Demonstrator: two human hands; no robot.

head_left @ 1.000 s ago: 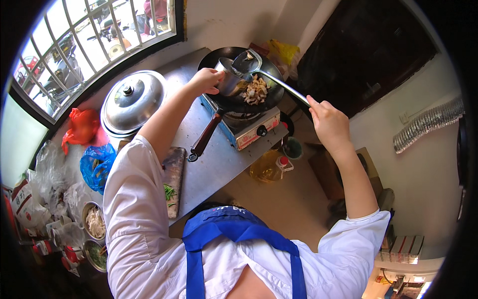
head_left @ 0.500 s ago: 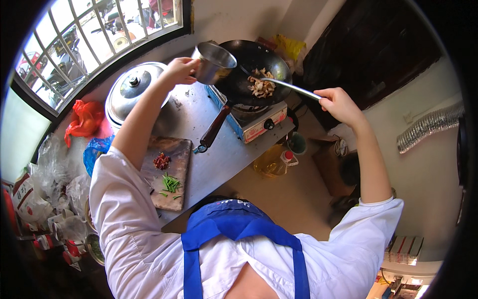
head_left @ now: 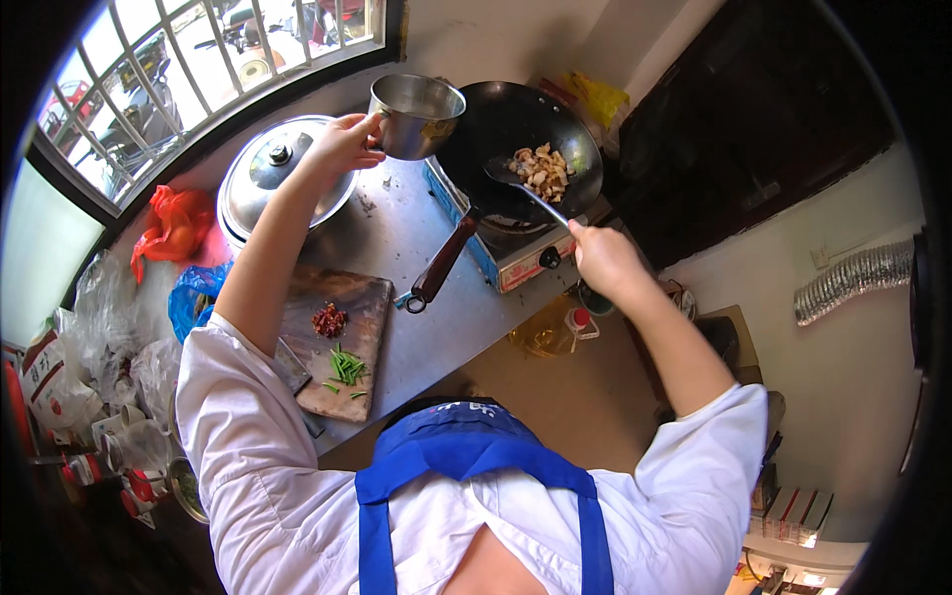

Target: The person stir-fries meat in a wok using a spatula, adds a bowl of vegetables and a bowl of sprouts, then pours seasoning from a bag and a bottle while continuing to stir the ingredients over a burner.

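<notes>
With my left hand [head_left: 351, 145] I hold a steel cup [head_left: 420, 127] by its side, upright, just left of a black wok [head_left: 486, 119]. What the cup contains is hard to make out. My right hand [head_left: 607, 260] is closed round the handle of a spatula [head_left: 540, 203], whose blade rests inside the wok. Browned pieces of food [head_left: 541, 173] lie heaped on the wok's right side, beside the blade. Beneath the wok stands a portable gas stove [head_left: 526, 263], and the wok's dark wooden handle [head_left: 442, 264] points toward me.
A wooden cutting board [head_left: 347, 288] carries chopped red bits [head_left: 329, 319], green pieces [head_left: 347, 365] and a knife [head_left: 288, 365]. Behind my left forearm is a domed steel lid [head_left: 260, 188]. An oil jug [head_left: 550, 337] stands below the table's right edge. Plastic bags [head_left: 171, 226] line the left.
My right hand has come left and nearer to me with the spatula. The food has shifted rightward in the wok. My left hand has turned the tilted cup more upright.
</notes>
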